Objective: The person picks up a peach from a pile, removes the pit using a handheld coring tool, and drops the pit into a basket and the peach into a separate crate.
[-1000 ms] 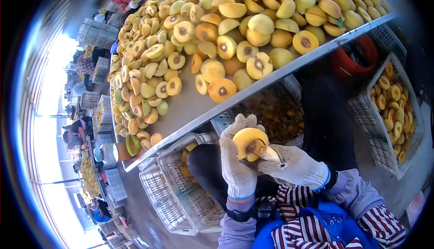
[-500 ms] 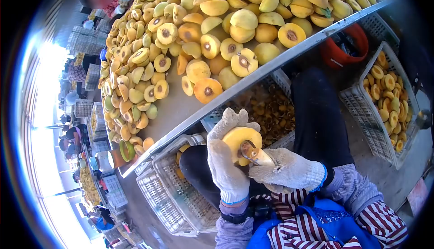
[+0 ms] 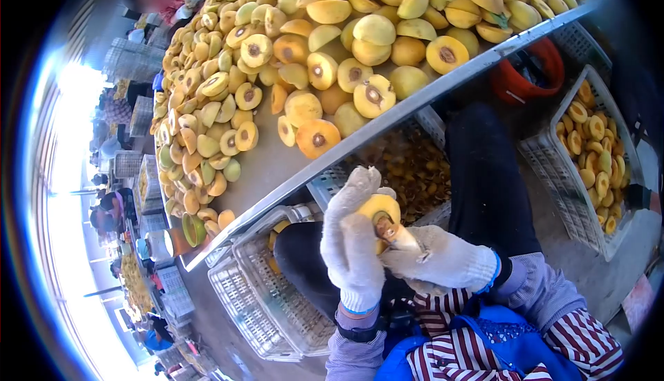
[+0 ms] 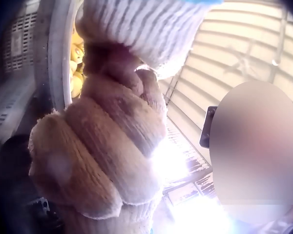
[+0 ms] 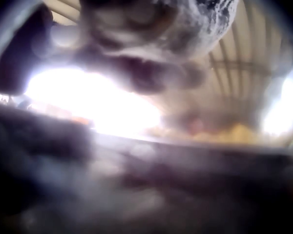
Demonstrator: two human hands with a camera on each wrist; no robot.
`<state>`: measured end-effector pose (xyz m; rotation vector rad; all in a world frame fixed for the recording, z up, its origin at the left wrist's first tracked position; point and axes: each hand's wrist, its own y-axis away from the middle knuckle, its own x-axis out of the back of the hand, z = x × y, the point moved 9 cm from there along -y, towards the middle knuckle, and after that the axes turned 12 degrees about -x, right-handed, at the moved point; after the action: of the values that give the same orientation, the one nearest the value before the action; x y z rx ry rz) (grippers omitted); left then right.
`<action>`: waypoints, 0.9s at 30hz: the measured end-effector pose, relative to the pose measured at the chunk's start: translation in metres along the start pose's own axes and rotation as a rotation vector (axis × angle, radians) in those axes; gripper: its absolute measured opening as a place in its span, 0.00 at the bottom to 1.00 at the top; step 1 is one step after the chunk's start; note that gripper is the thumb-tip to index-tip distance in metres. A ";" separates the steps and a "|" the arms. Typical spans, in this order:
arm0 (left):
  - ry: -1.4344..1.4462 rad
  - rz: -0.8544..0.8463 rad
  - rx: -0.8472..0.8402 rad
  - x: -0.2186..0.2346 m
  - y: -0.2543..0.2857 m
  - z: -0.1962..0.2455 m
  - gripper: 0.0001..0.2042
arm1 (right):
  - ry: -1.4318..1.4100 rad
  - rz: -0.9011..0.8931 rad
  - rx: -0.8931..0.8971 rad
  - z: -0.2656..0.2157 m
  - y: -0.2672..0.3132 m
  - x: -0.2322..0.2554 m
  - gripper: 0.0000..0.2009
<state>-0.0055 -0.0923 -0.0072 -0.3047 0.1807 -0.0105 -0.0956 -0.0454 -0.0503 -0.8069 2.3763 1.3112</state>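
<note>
Both hands wear whitish knit gloves and meet in front of the lap in the head view. My left hand (image 3: 349, 243) grips a yellow peach half (image 3: 385, 205), its fingers wrapped over the far side and hiding part of it. In the left wrist view, the curled fingers (image 4: 112, 141) of that glove fill the middle. My right hand (image 3: 449, 260) holds a small pitting tool (image 3: 382, 225) with a curved metal blade, whose end is at the brown pit area of the peach half. The handle is hidden in the glove. The right wrist view is blurred.
A metal-edged table (image 3: 270, 191) piled with halved peaches (image 3: 318, 137) lies ahead. Under its edge stands a crate of brown-yellow scraps (image 3: 415, 173). Pale plastic crates stand left (image 3: 259, 305) and right (image 3: 553, 163), the right one holding peach halves. A red bucket (image 3: 529, 80) is behind it.
The peach half has turned in my left hand, and the left fingers now cover more of it. The tool's blade has shifted around the pit area. The head view swung slightly.
</note>
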 end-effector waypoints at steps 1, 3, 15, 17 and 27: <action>-0.083 -0.045 -0.029 -0.002 -0.003 0.005 0.18 | -0.049 -0.048 -0.082 0.004 0.001 0.000 0.14; -0.262 -0.174 -0.181 -0.010 -0.010 0.015 0.16 | -0.145 -0.007 -0.026 0.011 0.000 0.007 0.14; -0.202 -0.127 0.168 0.022 0.020 -0.019 0.34 | -0.164 0.463 0.345 -0.002 0.007 0.050 0.08; -0.145 -0.231 0.317 0.021 0.030 -0.021 0.34 | -0.195 0.480 0.333 0.007 0.001 0.062 0.08; 0.439 0.238 0.387 0.038 0.036 -0.018 0.28 | 0.044 0.262 0.132 0.004 0.009 0.010 0.12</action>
<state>0.0283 -0.0645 -0.0416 0.1122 0.6413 0.1231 -0.1091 -0.0411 -0.0512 -0.5045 2.6417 1.2221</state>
